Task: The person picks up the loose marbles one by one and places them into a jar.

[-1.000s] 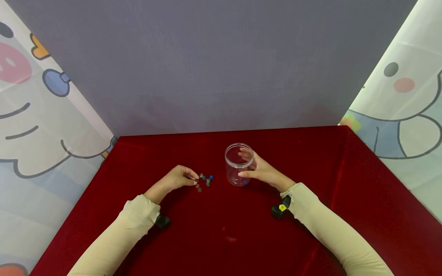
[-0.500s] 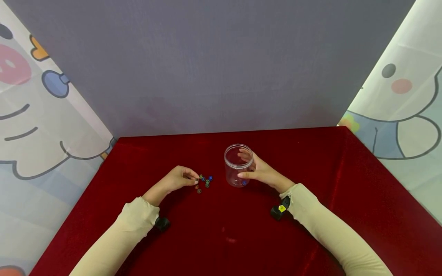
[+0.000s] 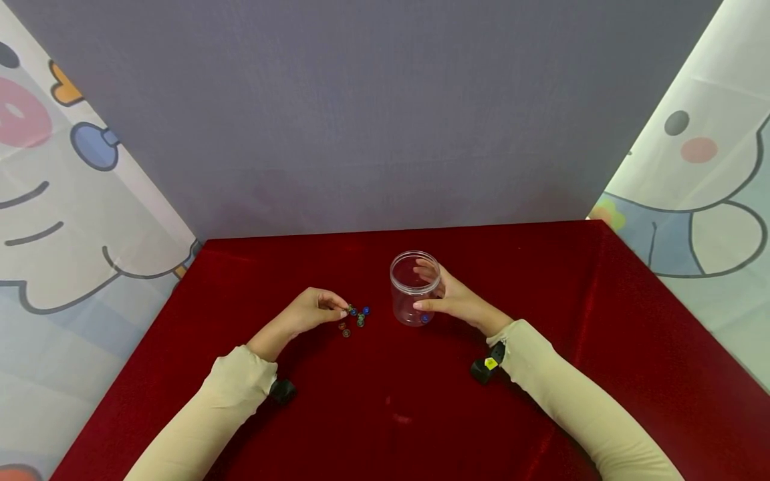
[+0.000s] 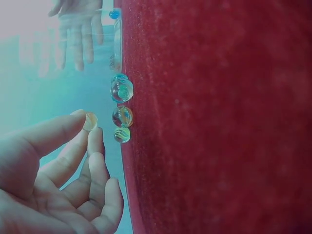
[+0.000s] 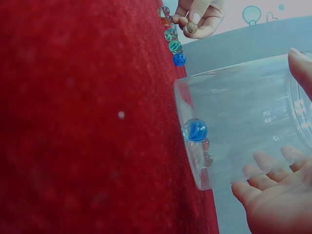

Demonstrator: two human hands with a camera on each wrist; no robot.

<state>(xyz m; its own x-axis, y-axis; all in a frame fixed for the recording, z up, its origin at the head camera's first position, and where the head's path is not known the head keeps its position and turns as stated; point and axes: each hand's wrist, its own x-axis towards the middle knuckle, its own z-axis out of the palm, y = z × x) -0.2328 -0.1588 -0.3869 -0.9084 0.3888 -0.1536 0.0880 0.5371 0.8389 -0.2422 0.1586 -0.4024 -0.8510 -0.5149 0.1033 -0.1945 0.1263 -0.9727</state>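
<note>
Left of the jar, my left hand [image 3: 314, 310] pinches a small amber-tinted glass marble [image 4: 90, 122] between thumb and index finger; its other fingers are loosely bent. The pinched marble is beside the loose glass marbles [image 3: 361, 320], which lie on the red cloth in green, blue, orange and clear tones. My right hand [image 3: 462, 304] holds a clear, lidless jar [image 3: 404, 300] from its right side, thumb in front and fingers behind. The jar stands upright on the cloth. At its bottom lie a blue-swirled marble [image 5: 197, 130] and a couple of reddish-brown ones [image 5: 208, 159].
A red velvet cloth [image 3: 385, 394] covers the table. Behind it rises a grey wall [image 3: 385, 120], with cartoon-printed curtains [image 3: 66, 240] at both sides. A dark camera [image 3: 283, 390] is strapped at each wrist.
My left thumb and fingertips have shifted slightly right and away from me, with a marble pinched between them. My right hand and the jar have stayed in place.
</note>
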